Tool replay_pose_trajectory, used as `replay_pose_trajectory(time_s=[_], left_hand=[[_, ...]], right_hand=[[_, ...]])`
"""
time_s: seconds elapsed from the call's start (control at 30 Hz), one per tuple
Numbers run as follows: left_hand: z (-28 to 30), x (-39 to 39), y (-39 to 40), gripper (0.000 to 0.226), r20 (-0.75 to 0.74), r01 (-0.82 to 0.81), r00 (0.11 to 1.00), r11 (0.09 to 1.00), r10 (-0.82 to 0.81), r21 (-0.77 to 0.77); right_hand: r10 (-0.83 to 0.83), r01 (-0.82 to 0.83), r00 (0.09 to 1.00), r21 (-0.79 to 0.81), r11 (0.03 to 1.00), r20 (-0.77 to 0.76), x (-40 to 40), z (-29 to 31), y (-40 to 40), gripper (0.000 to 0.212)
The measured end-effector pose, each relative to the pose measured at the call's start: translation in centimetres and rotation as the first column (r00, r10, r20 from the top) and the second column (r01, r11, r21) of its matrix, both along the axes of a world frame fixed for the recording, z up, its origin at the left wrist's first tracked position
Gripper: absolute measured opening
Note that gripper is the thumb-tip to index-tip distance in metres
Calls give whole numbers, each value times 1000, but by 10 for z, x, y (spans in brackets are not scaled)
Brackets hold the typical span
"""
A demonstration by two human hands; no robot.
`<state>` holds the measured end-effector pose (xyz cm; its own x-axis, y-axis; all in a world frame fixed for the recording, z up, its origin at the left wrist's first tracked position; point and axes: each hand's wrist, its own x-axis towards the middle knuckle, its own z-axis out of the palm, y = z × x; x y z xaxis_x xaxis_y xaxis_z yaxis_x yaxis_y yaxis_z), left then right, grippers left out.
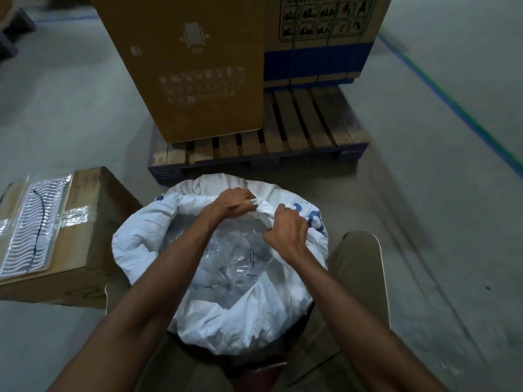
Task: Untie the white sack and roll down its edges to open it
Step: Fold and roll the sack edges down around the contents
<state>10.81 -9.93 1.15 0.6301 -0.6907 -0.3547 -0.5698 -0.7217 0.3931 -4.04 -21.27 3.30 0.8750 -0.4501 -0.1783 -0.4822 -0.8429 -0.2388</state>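
The white sack (141,236) with blue print stands on the floor between my knees, its mouth wide and its rim folded outward in a thick roll. Clear plastic packets (235,258) fill the inside. My left hand (235,202) grips the far part of the rolled rim, fingers curled into the cloth. My right hand (285,230) grips the rim just to its right, beside the blue print. Both hands sit close together at the sack's far right edge.
A cardboard box (85,250) with a plastic-wrapped white sheet on top lies on the floor at the left, touching the sack. Ahead stands a wooden pallet (297,131) that carries tall cardboard boxes (184,66). My knee (356,273) is at the right; grey floor beyond.
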Motion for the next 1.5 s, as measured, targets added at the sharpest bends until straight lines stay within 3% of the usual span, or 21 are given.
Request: replay_pose_trajectory(time_s=[0.13,0.23,0.3,0.33,0.4,0.47,0.5,0.6,0.67,0.73,0.8,0.87,0.93,1.0,1.03,1.1,1.2,1.3,1.4,1.47,1.5], left_hand=[[-4,-9,10,54,60,162,986,966,-153,-203],[-8,-18,15,38,146,245,966,935,-213,-256],[-6,-17,12,22,125,157,984,943,-125,-294],[-3,-17,9,24,111,86,992,951,-55,-298],[1,-16,0,37,113,-73,988,957,109,-279],[2,-15,-7,43,92,-210,965,936,244,-281],[3,-16,-10,46,56,-243,962,927,269,-285],[4,-19,-6,59,-34,-113,994,953,107,-282],[-1,-22,5,66,3,46,999,958,-47,-283],[-5,-26,11,62,72,146,989,938,-129,-316],[-4,-30,6,54,109,178,983,927,-149,-330],[0,-33,-5,41,154,165,981,935,-121,-314],[4,-33,-19,40,204,79,979,964,-26,-254],[9,-31,-29,49,192,-100,969,959,154,-264],[12,-29,-32,53,177,-183,954,939,241,-292],[16,-24,-37,53,95,-252,950,908,298,-336],[15,-21,-34,48,47,-124,988,941,146,-314],[9,-28,-26,47,187,139,979,931,-78,-339],[5,-40,-27,54,128,279,960,882,-249,-380],[2,-45,-34,44,143,265,963,886,-226,-381],[2,-47,-39,31,191,248,964,895,-188,-370]], right_hand=[[-106,150,985,365,919,-138,10,2,-14,42],[-62,184,979,697,693,-196,20,17,-25,42],[-63,160,985,712,684,-161,21,19,-26,47],[-54,118,991,617,778,-122,20,16,-24,59],[-30,43,998,250,967,-59,12,6,-15,86],[-61,61,998,0,998,-10,-2,-3,-7,95],[-94,94,996,-9,996,-1,-7,-7,-4,91],[-176,185,983,215,959,-58,-11,-8,-5,50],[-194,222,975,390,894,-111,-7,-4,-10,27],[-178,215,977,559,801,-119,-1,3,-21,32],[-171,226,974,741,633,-150,3,12,-33,46],[-158,236,971,804,546,-178,3,14,-39,45],[-154,208,978,700,683,-141,-1,14,-37,59],[-140,183,981,396,900,-135,-11,13,-29,101],[-157,182,982,273,945,-109,-17,13,-24,109],[-246,254,967,206,945,-62,-27,6,-18,91],[-377,376,920,496,783,-103,-31,3,-20,50],[-432,403,885,752,522,-174,-24,4,-30,66],[-354,351,903,891,287,-242,-23,-3,-53,67],[-290,337,917,921,195,-274,-27,-7,-63,68],[-303,330,917,921,208,-261,-30,-8,-63,72]])
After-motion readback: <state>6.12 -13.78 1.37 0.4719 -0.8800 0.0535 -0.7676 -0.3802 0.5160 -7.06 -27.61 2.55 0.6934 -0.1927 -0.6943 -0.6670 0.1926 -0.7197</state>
